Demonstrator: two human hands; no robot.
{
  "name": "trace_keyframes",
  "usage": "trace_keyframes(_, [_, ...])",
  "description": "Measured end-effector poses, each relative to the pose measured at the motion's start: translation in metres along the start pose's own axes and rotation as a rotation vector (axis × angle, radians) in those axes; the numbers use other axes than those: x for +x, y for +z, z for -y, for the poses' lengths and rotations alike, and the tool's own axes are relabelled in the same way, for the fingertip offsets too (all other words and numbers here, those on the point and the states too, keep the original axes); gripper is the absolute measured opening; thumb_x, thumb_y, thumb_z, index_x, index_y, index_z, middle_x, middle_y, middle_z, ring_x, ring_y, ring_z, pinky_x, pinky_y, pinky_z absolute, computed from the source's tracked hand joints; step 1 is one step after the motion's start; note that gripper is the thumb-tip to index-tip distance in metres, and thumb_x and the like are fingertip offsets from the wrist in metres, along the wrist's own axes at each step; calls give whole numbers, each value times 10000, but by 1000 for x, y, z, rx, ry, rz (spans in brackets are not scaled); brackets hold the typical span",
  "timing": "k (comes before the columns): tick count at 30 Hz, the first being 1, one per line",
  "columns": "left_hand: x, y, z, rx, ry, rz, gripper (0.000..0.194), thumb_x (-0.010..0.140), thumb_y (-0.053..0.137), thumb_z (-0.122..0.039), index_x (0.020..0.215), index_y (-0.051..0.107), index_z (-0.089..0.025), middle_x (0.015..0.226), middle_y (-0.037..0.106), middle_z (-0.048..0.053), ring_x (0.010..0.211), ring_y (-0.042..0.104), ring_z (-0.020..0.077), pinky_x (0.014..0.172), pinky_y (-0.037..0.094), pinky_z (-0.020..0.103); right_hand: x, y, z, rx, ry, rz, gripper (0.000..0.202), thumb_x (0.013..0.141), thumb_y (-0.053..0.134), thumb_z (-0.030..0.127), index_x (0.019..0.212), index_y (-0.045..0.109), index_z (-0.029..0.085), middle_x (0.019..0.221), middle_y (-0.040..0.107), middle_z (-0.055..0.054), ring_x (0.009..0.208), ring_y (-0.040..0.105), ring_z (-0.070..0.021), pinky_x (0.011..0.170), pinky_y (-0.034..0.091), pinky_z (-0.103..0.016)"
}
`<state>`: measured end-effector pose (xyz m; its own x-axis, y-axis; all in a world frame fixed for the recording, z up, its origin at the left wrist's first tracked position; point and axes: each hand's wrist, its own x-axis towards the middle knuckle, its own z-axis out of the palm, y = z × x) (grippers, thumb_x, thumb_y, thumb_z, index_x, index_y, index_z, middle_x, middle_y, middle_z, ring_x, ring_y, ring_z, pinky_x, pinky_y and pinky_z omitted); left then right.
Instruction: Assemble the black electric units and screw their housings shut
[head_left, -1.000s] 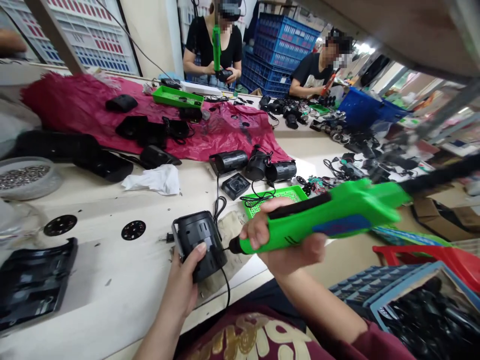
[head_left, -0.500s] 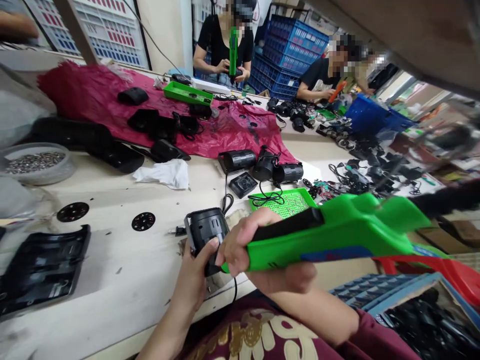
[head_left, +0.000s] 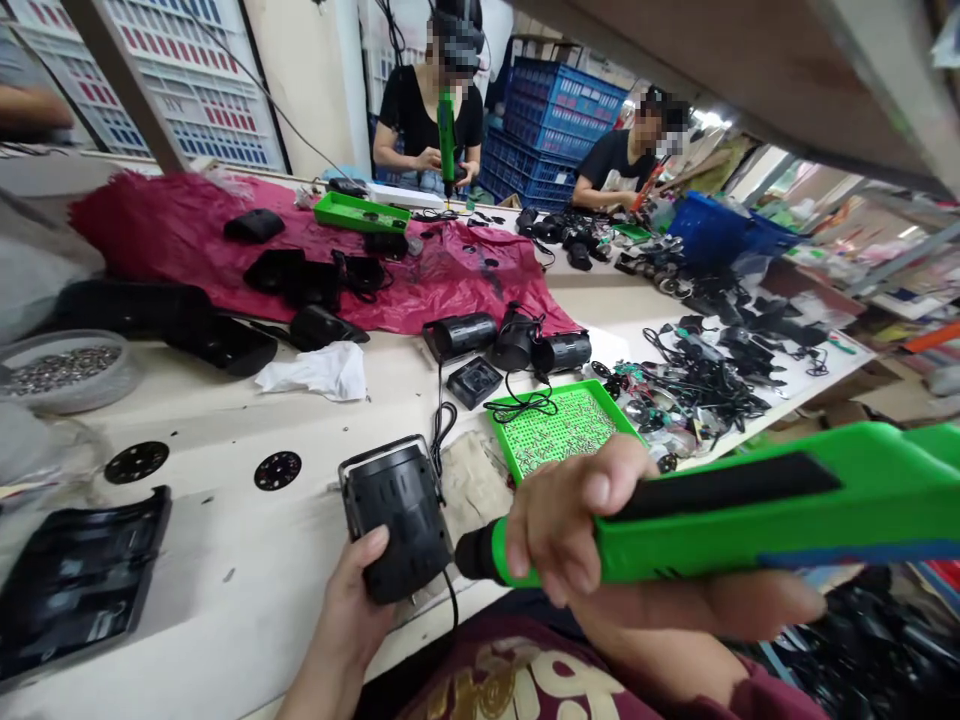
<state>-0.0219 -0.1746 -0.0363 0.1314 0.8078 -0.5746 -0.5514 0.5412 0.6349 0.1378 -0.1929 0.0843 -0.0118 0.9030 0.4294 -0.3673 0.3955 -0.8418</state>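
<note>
My left hand (head_left: 358, 585) grips a black plastic housing (head_left: 397, 525) with side slots, a metal bracket around its far end and a black cable. In my right hand (head_left: 577, 530) is a green electric screwdriver (head_left: 712, 520), lying nearly level. Its black nose is close to the right side of the housing; whether they touch I cannot tell. The bit does not show. Just beyond my right hand sits a green tray (head_left: 517, 455) full of small screws. A beige cloth (head_left: 472, 480) lies under and behind the housing.
Black housings (head_left: 465, 335) and a square black part (head_left: 474, 380) lie beyond the tray. At left are a tub of screws (head_left: 67, 400), two black discs (head_left: 277, 470) and a black shell (head_left: 82, 575). Wires and parts (head_left: 705, 380) heap at right. Two people work across the table.
The screwdriver and my right hand have moved right and nearer. My left hand has turned the housing, showing more of its slotted side. The view has shifted slightly.
</note>
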Motion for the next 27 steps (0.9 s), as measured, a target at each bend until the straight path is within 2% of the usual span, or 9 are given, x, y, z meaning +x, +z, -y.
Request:
trace_keyframes(4, [1,-4,-7,-210,-127,-46,764,425,772,-477,1134,673,-210,825,753,105,777,703,342,667,579,441,3,-18,-8,62,-141,-99,496,785,579,711,958,631,249,493,464,64,391,471,-125,451,490,-258])
trace_keyframes(6, [-2,-3,-13,-335,-215,-5,809,428,783,-503,1181,659,-236,938,751,112,779,704,307,633,583,380,3,-28,-16,67,-101,-79,531,784,593,713,988,641,224,511,489,59,409,477,-113,496,505,-261])
trace_keyframes(8, [-7,-1,-20,-423,-282,108,855,475,790,-536,1258,623,-235,990,733,105,764,694,245,648,582,315,2,-36,-22,72,-21,-36,547,760,653,686,1028,641,209,541,520,54,438,483,-105,543,513,-270])
trace_keyframes(10, [-11,2,-26,-501,-345,192,875,544,787,-571,1320,584,-220,945,715,90,702,666,180,656,575,258,2,-43,-24,52,65,-6,552,736,713,636,1062,634,198,596,558,32,493,503,-117,551,504,-278])
trace_keyframes(12, [-14,4,-30,-543,-376,186,860,614,733,-652,1335,573,-213,884,694,82,629,630,144,611,569,229,3,-47,-23,18,106,-3,513,746,734,570,1083,627,198,662,585,5,551,516,-134,543,489,-285])
trace_keyframes(15, [-13,4,-31,-454,-349,150,828,687,582,-770,1296,600,-210,898,673,77,628,611,121,616,562,211,6,-51,-19,-20,105,-21,465,771,721,526,1109,618,224,707,589,0,588,510,-142,569,494,-302])
trace_keyframes(17, [-10,2,-29,-352,-310,184,801,680,569,-783,1262,617,-234,937,668,55,663,604,108,662,551,196,7,-54,-19,-33,113,-31,489,768,727,534,1134,606,232,712,588,5,591,507,-142,602,506,-318])
trace_keyframes(23, [1,-9,-21,-400,-295,330,827,565,782,-630,1310,559,-350,991,696,2,708,626,124,687,561,242,1,-70,-22,-107,122,-7,510,768,750,504,1153,566,224,760,603,-8,655,560,-166,687,521,-355])
trace_keyframes(27, [8,-24,-17,-374,-227,340,686,670,760,-538,1309,552,-403,887,683,-30,582,590,77,520,523,174,-2,-80,-22,-226,118,-7,526,794,719,531,1189,555,227,841,610,-25,740,569,-183,701,490,-344])
